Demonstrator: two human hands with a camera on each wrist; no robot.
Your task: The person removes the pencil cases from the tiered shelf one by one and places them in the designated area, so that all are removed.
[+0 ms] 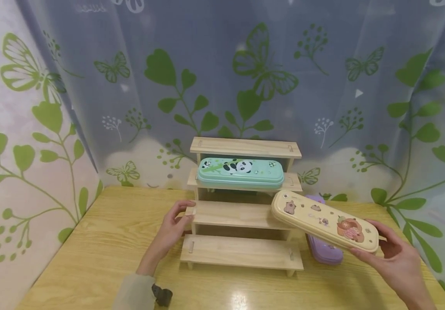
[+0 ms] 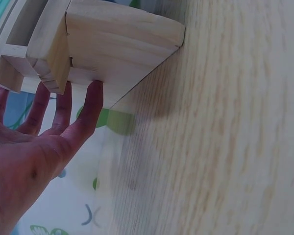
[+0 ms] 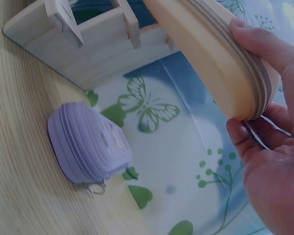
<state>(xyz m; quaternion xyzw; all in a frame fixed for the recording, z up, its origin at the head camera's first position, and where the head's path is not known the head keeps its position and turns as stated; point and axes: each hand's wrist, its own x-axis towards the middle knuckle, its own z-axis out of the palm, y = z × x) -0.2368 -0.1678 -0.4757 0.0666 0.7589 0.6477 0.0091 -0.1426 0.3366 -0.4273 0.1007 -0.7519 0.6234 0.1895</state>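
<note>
My right hand point(image 1: 398, 262) holds a cream zip pencil case point(image 1: 325, 221) with cartoon animals by its right end, thumb on one face and fingers on the other. The case is raised and tilted, its left end overlapping the third board of a wooden stepped shelf point(image 1: 241, 252). At that board's left end, my left hand point(image 1: 168, 234) grips the shelf with thumb and fingertips; in the left wrist view its fingers point(image 2: 92, 105) reach along the side panel. A mint-green panda pencil case point(image 1: 241, 173) lies on the second board from the top.
A purple pencil case point(image 3: 88, 142) with a zip pull stands on the wood-grain table point(image 1: 102, 245), right of the shelf and partly behind the cream case. Curtain-like cloth point(image 1: 214, 64) with green leaves and butterflies hangs behind and at both sides.
</note>
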